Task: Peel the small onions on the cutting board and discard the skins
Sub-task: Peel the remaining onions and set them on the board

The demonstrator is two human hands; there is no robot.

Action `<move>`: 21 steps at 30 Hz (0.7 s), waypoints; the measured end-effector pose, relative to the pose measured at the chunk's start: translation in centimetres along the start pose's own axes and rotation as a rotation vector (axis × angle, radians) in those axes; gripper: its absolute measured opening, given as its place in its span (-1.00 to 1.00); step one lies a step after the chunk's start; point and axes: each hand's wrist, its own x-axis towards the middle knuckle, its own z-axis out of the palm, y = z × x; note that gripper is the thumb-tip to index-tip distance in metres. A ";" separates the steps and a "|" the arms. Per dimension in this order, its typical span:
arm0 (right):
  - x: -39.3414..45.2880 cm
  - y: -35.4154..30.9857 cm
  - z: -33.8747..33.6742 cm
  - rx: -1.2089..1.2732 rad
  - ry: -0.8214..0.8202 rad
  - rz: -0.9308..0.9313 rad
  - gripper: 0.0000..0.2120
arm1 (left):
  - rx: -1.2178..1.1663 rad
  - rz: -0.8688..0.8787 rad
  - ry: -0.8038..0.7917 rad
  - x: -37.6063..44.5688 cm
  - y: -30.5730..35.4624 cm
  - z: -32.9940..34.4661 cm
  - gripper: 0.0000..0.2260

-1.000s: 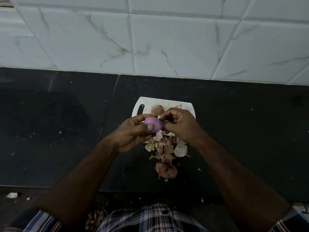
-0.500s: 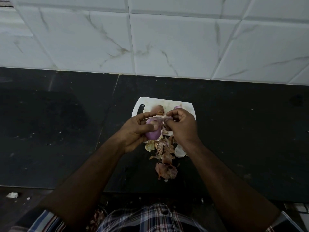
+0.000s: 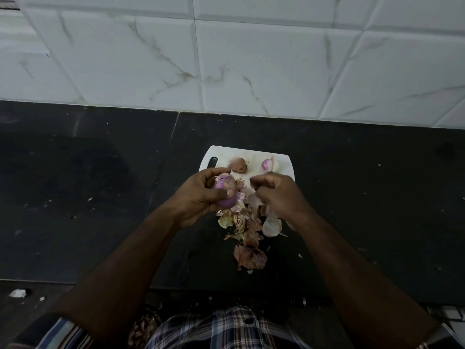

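Left hand [image 3: 198, 195] grips purple onion [image 3: 224, 191] — right hand [image 3: 276, 195] perhaps pinching skin.

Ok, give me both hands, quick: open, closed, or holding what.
Left hand: closed around the purple onion.
Right hand: fingers curled; whether it pinches a bit of skin cannot be told.

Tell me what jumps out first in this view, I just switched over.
The left hand grips a purple onion over the near edge of the white cutting board, with the right hand beside it. A heap of peeled skins spills from the board onto the dark counter.
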 end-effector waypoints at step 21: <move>0.1 -2.9 2.4 0.226 -0.010 -0.092 -0.73 | 0.532 0.212 0.046 0.1 0.1 0.0 -0.35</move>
